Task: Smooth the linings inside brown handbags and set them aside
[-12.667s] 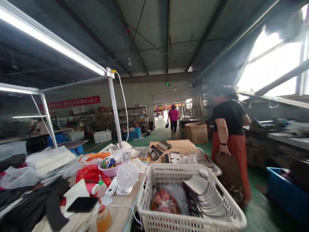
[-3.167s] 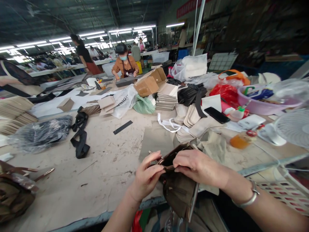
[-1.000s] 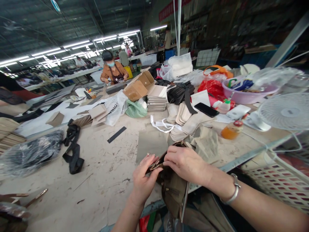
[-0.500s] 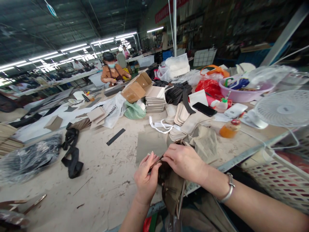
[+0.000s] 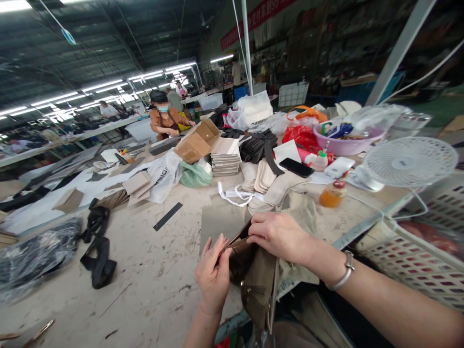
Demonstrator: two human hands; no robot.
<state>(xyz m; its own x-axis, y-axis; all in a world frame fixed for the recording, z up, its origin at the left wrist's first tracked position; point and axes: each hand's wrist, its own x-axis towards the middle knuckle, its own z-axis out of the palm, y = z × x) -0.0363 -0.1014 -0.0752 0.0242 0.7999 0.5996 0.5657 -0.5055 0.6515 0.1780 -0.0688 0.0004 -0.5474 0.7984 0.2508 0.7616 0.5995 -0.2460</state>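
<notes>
A brown bag (image 5: 258,290) with small metal fittings hangs at the table's front edge, its mouth facing up. My left hand (image 5: 214,270) pinches the left end of its rim between thumb and fingers. On the far side, my right hand (image 5: 277,237) is closed on the same rim, fingertips curled over the edge. The rim stretches between both hands, and the dark inside shows below it. Under and behind the bag lie a flat grey-green sheet (image 5: 219,223) and a crumpled khaki cloth (image 5: 303,212).
Stacked beige panels (image 5: 225,159), a black phone (image 5: 296,167), an orange jar (image 5: 332,194) and a white fan (image 5: 409,162) stand beyond my hands. Black strapping (image 5: 98,261) lies left. A perforated basket (image 5: 413,261) stands right. A person (image 5: 166,118) works across the table.
My hands have spread slightly apart along the rim, and the bag's mouth gapes wider. The left hand has moved a little left and down. The whole view has shifted slightly.
</notes>
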